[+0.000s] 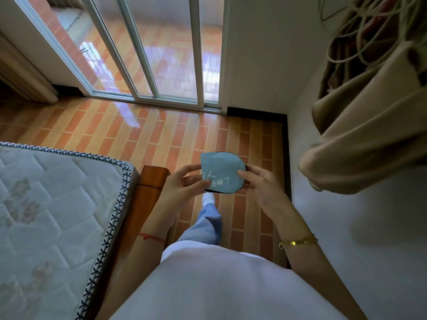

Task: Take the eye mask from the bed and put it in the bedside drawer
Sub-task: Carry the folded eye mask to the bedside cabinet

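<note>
A light blue eye mask with white characters and a black edge is folded in half and held in front of me, above the floor. My left hand pinches its left side with thumb and fingers. Its right side is gripped by my right hand. The bed's white quilted mattress lies at the lower left, its wooden frame corner just left of my left hand. No bedside drawer is in view.
A tiled floor stretches ahead to a sliding glass door. A white wall runs along the right. Beige fabric and coiled cables hang at the upper right. My leg and shoe are below the mask.
</note>
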Motion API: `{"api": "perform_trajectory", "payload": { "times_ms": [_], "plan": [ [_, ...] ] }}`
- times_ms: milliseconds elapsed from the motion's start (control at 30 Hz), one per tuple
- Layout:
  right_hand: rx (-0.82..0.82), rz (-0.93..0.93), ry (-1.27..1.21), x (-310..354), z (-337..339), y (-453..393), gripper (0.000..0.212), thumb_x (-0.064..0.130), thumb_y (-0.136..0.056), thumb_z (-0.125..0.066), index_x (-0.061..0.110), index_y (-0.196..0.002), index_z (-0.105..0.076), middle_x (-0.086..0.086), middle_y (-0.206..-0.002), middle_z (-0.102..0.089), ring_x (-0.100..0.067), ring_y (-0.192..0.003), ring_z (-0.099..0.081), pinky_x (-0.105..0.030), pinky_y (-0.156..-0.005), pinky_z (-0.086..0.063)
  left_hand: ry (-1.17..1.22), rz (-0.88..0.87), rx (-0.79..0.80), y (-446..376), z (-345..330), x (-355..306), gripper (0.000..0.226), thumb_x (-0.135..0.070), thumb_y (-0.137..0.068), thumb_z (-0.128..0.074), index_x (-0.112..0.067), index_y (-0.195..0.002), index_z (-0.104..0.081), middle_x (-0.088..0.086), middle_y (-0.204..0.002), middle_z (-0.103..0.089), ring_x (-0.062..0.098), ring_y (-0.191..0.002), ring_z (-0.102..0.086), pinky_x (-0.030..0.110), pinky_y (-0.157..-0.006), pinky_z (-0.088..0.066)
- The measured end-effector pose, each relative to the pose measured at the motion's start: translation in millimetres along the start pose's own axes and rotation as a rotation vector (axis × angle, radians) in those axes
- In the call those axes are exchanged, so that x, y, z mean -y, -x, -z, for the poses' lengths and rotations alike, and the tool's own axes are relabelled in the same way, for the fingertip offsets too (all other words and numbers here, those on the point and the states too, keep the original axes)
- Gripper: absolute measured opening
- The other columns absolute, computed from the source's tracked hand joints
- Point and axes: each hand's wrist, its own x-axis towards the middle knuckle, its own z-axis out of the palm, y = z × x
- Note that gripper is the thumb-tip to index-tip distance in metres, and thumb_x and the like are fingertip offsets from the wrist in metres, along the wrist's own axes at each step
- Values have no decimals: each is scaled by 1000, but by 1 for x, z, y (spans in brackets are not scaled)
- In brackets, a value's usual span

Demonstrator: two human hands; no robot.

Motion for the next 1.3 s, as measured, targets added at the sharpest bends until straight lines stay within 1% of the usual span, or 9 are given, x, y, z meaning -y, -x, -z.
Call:
{"api": "perform_trajectory", "payload": {
  "times_ms": [167,433,567,667,800,900,1033,1200,1300],
  "plan": [
    [-3,11,2,50,-9,-83,16,13,-89,-60,19,-103,-68,-4,-108,-72,-18,-100,-69,-27,-83,-57,14,13,-21,-85,14,-46,49,-10,-79,-75,-13,-125,-59,12,-105,-76,24,-96,-74,37,-87,-58],
    [69,62,37,135,-41,-211,14,14,-90,-60,22,-97,-68,7,-93,-75,-10,-90,-71,-22,-75,-58,84,-35,-76,-203,47,-122,44,-5,-82,-72,-11,-124,-60,13,-101,-76,20,-91,-75,25,-77,-60],
    [100,34,14,157,-54,-261,14,11,-89,-60,17,-98,-69,-5,-105,-71,-16,-93,-70,-25,-77,-58,113,-29,-119,-241,60,-145,42,1,-82,-69,-8,-122,-60,19,-101,-74,17,-83,-74,24,-74,-61],
    [156,8,11,169,-63,-300,15,9,-89,-59,13,-101,-68,-5,-99,-73,-17,-90,-71,-24,-72,-57,117,-24,-168,-266,69,-156,43,1,-82,-69,-8,-123,-59,20,-102,-73,21,-85,-73,29,-79,-61],
    [239,-30,40,187,-77,-354,15,6,-88,-59,15,-93,-70,2,-85,-77,-13,-80,-72,-20,-65,-55,153,-11,-272,-302,79,-168,39,4,-84,-66,-8,-120,-59,23,-105,-71,19,-78,-72,28,-77,-59],
    [320,-55,81,202,-88,-399,17,5,-88,-61,17,-92,-72,4,-84,-77,-12,-80,-73,-21,-66,-56,191,-2,-353,-331,86,-174,40,1,-84,-68,-9,-122,-58,23,-107,-72,31,-92,-71,34,-83,-58],
    [454,-88,164,231,-109,-462,15,3,-87,-60,11,-94,-70,2,-80,-76,-11,-74,-70,-20,-62,-54,245,-16,-491,-368,98,-182,44,-7,-82,-72,-12,-123,-58,17,-105,-75,30,-96,-73,41,-87,-58],
    [668,-131,310,274,-138,-529,14,6,-86,-63,7,-98,-69,-4,-87,-73,-14,-78,-70,-22,-67,-55,360,-49,-699,-407,100,-199,42,-10,-81,-74,-20,-119,-59,4,-92,-79,17,-87,-75,24,-71,-59],
    [774,-153,392,294,-155,-559,24,9,-86,-64,3,-109,-66,-7,-96,-72,-16,-84,-70,-24,-71,-55,398,-65,-812,-423,96,-208,40,-12,-82,-74,-24,-117,-59,3,-93,-79,16,-87,-76,21,-70,-59]
  ]
}}
